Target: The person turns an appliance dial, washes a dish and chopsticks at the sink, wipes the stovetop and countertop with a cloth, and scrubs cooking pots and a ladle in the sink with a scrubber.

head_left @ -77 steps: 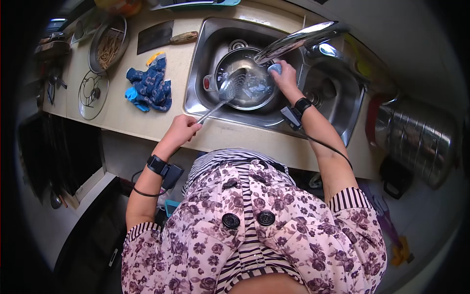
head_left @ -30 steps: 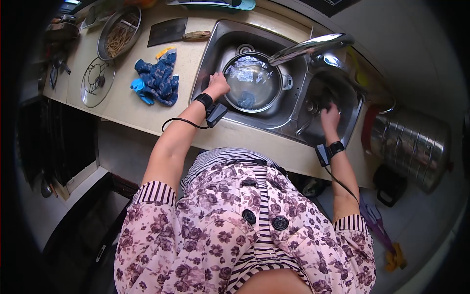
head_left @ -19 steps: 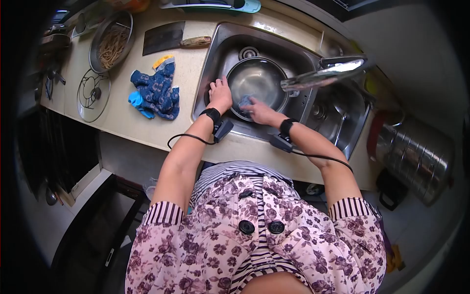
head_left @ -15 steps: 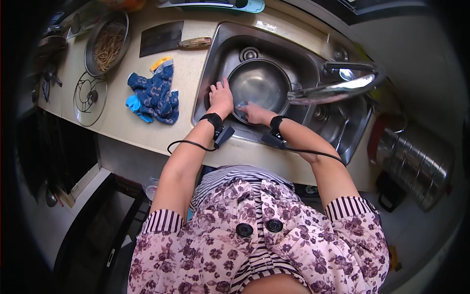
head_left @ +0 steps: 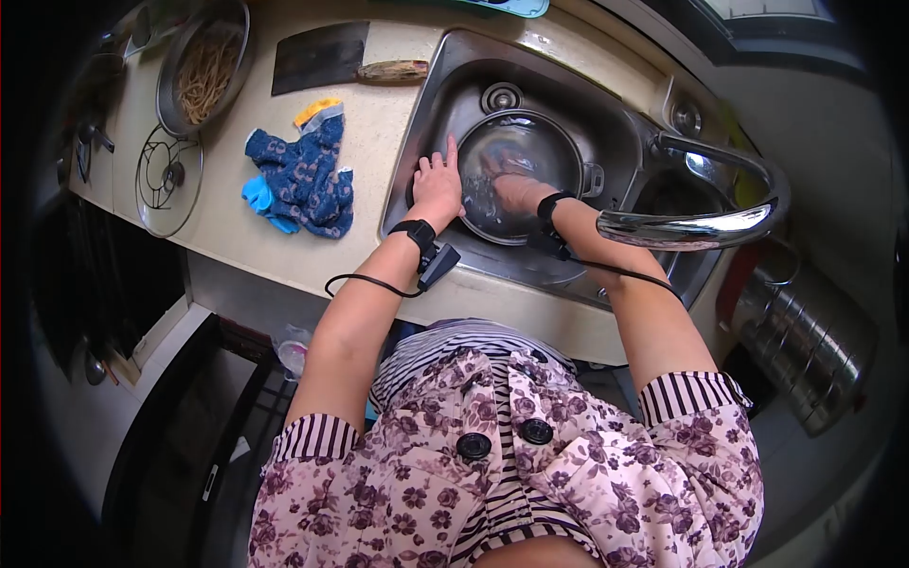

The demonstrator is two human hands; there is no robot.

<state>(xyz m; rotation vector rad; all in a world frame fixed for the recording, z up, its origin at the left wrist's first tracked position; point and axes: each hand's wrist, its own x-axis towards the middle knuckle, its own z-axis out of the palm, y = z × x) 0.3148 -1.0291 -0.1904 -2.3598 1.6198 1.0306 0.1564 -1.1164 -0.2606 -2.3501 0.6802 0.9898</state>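
A round steel pot [head_left: 473, 227] with water in it stands in the sink [head_left: 606, 123], a loop handle showing on its right side. My left hand [head_left: 437, 189] grips the pot's left rim, thumb at the inner edge and index finger stretched out along the side. Inside the pot is my right hand [head_left: 516, 189], low in the water. Its fingers are smeared by motion and ripples, so whether they hold anything cannot be made out. The curved chrome faucet [head_left: 701, 227] passes over my right forearm.
Left of the sink, the counter holds a cleaver [head_left: 322, 59], a crumpled blue patterned cloth item [head_left: 308, 175], a glass lid [head_left: 169, 194] and a metal bowl [head_left: 237, 66] of brownish strips. A large metal canister [head_left: 805, 341] stands at the right.
My right hand has moved from the pot's near-left edge toward its middle. My left hand stays at the left rim, index finger now straighter. The water looks more stirred.
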